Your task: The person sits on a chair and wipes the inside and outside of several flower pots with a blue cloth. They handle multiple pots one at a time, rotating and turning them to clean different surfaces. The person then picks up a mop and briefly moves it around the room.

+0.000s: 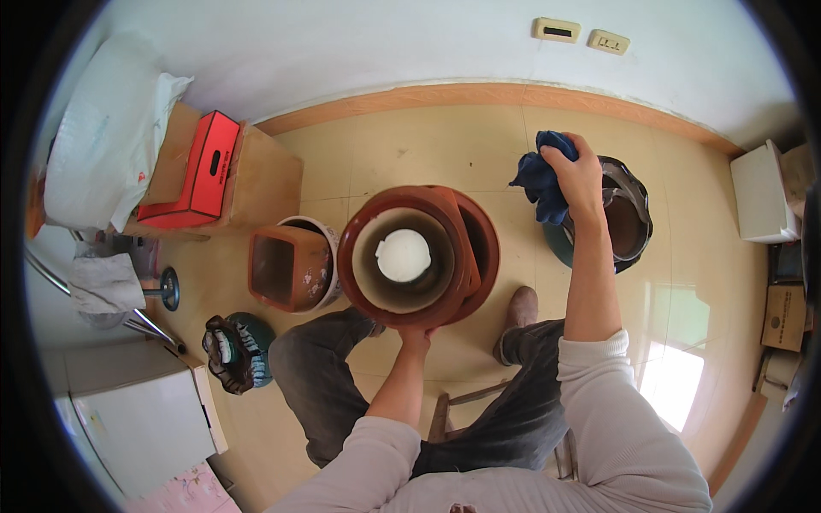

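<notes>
A reddish-brown glazed round pot stands before me with its mouth towards me. Inside it, at the bottom, is a white round piece. My left hand holds the pot at its near side, fingers mostly hidden under the rim. Behind this pot's right side are an angular reddish-brown pot and a wider round one. My right hand is raised at the right, gripping a crumpled dark blue cloth. Below that hand are dark wavy-rimmed pots, one set inside another.
At the left, a square-mouthed clay pot rests in a patterned white pot. Nearer me is a dark green ruffled pot. A red box sits on a cardboard box. Cartons line the right side. A wooden stool is under me.
</notes>
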Demonstrator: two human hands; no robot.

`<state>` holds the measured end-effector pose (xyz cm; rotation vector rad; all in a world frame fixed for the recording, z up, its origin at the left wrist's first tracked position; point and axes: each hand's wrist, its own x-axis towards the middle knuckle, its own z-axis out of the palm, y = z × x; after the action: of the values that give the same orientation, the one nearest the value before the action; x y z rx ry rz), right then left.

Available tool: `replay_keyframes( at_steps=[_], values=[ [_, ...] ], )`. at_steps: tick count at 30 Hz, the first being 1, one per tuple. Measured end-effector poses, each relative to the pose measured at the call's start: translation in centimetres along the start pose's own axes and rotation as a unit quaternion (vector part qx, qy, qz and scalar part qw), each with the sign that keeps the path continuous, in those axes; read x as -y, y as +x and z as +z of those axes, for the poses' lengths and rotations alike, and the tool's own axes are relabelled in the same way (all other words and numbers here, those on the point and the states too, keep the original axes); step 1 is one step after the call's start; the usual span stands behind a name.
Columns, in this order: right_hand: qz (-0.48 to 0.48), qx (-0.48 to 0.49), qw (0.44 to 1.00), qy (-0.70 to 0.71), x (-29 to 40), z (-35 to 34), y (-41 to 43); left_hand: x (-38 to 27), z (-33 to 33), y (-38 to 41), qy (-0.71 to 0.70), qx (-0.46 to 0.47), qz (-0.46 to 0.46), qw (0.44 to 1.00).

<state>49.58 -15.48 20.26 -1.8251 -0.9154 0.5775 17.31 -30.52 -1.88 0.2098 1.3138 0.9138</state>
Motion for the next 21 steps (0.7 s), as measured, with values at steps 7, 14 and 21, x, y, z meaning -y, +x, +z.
replay_keyframes(
  at_steps=[7,14,21],
  values=[
    [0.004,0.009,1.0,0.03,0.7,0.1,-0.2,2.4,-4.1,-2.4,-0.057,0.066,-0.029,0.996],
    [0.015,0.021,0.997,0.073,0.6,-0.4,-0.3,2.8,-5.2,-4.2,-0.014,0.063,-0.044,0.997],
    [0.011,0.054,0.991,0.119,0.3,-0.4,-0.5,3.7,-6.7,-6.1,0.087,0.08,-0.008,0.993]
  ],
)
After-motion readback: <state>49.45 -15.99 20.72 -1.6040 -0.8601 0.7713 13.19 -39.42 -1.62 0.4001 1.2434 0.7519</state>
